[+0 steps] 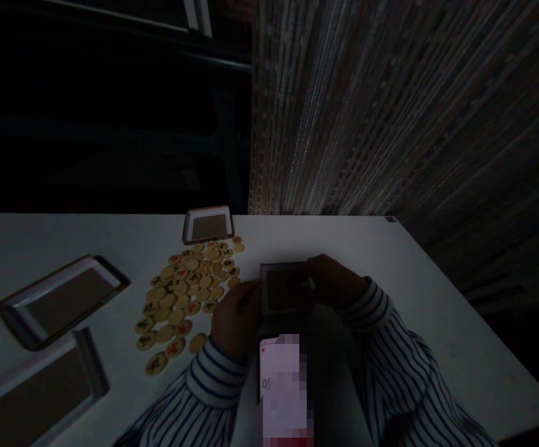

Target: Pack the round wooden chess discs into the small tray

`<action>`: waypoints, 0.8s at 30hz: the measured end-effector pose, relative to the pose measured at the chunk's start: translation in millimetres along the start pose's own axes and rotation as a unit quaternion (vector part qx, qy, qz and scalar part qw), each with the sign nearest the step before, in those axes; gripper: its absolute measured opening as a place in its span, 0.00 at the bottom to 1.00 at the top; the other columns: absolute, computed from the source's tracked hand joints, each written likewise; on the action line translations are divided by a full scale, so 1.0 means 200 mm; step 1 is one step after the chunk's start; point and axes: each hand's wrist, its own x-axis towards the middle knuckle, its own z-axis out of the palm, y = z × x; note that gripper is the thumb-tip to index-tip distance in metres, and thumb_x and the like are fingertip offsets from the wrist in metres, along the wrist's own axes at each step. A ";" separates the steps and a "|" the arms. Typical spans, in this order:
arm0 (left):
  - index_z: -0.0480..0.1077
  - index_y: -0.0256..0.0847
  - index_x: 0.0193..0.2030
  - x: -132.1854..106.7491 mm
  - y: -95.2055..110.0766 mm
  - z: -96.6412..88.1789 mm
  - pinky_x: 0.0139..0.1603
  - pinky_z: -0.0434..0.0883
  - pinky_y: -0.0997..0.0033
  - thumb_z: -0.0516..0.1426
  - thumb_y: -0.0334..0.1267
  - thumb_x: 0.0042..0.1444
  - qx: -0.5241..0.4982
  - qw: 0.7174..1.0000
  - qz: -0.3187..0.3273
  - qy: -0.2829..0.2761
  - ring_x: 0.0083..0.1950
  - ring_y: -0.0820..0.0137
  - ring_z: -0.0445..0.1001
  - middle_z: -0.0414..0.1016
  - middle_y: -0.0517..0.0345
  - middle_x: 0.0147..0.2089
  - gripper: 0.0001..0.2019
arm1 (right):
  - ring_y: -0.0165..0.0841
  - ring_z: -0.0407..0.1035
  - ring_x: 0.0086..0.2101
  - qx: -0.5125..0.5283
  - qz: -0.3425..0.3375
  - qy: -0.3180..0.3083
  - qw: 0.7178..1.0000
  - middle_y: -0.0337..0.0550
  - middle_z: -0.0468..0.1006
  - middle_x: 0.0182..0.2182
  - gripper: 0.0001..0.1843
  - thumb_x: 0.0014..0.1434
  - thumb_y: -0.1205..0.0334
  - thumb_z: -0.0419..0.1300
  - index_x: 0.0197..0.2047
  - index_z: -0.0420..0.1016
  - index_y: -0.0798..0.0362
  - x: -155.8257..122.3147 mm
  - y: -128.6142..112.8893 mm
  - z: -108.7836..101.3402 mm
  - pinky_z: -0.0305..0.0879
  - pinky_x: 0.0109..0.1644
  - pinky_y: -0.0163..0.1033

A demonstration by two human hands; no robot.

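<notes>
The step in hand appears to be handling a dark rectangular tray [277, 293], on or just above the desk [441, 335], right of the loose Chinese chess pieces [181, 288]. The left hand [235, 320] has its fingers at the tray's left edge; the right hand's [335, 282] lie over its right side (too dark to tell whether either clamps). Moving it likely calls for support on both sides.

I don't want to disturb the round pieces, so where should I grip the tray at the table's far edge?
Probably by the left rim of the far tray, coming in from the left with a thumb-and-finger pinch. Its sides look raised enough to pinch, and the round pieces crowd its near side.
</notes>
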 end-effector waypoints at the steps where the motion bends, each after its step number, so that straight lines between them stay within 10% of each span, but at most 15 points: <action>1: 0.73 0.38 0.41 0.00 -0.01 0.00 0.44 0.69 0.67 0.50 0.43 0.53 0.021 1.000 0.015 0.006 0.41 0.66 0.73 0.76 0.51 0.40 0.16 | 0.31 0.70 0.34 -0.001 0.005 0.000 1.000 0.41 0.78 0.34 0.10 0.52 0.62 0.57 0.39 0.75 0.51 0.00 0.01 0.00 0.61 0.39 0.36; 24: 0.71 0.36 0.43 0.00 -0.06 0.04 0.45 0.69 0.65 0.49 0.40 0.51 0.142 0.988 0.058 -0.020 0.43 0.64 0.72 0.75 0.49 0.42 0.17 | 0.31 0.71 0.31 -0.042 0.052 -0.079 0.995 0.40 0.78 0.31 0.08 0.52 0.58 0.56 0.32 0.75 0.51 0.01 0.05 0.11 0.58 0.32 0.34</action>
